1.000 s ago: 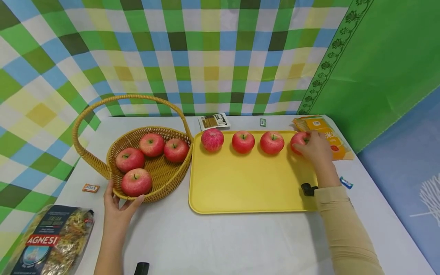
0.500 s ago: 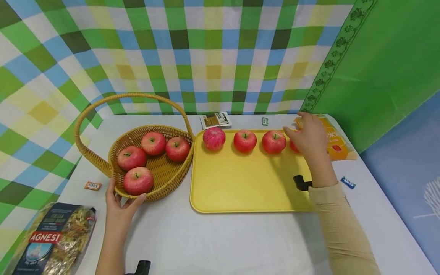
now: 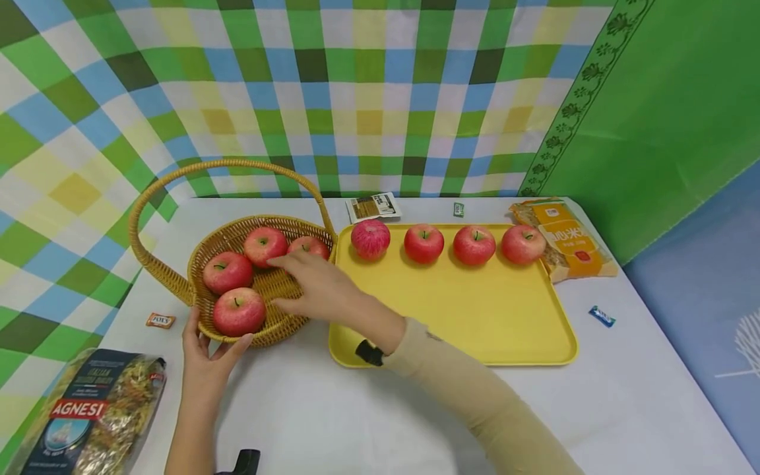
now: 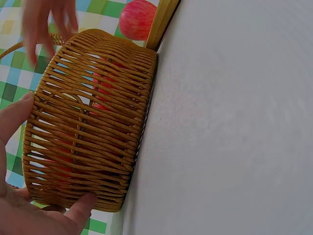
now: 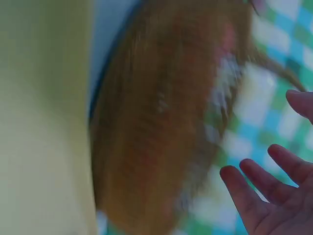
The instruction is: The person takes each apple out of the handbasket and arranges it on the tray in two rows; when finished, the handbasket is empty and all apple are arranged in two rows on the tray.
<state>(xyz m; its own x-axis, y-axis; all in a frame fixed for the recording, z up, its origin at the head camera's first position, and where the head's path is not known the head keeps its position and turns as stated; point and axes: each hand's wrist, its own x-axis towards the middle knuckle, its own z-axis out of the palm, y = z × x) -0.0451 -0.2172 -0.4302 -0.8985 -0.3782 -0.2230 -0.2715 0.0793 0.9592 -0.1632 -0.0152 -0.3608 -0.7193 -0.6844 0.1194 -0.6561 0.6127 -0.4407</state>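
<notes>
The right hand [image 3: 317,287], fingers apart, is over the basket [image 3: 274,335]; the left hand [image 3: 208,363] grips its near rim. Four apples [image 3: 239,312] lie in the basket, four more apples [image 3: 474,246] on the tray [image 3: 510,310] at its right.

Right arm: tan long sleeve [image 3: 475,389], plain cloth, fairly snug, soft creases down the forearm, hem at the wrist, cuff edge a bit loose. Small greyish mark on the sleeve near the cuff, too small to make out. Stubby black fitting [image 3: 369,353] with rounded corners sits at the cuff, underside. Right hand [image 3: 317,280] bare past that. Left forearm [image 3: 192,429] bare to the frame edge, left hand [image 3: 208,356] bare too. Blocky black piece [image 3: 246,462] beside that forearm, lower part cropped.
</notes>
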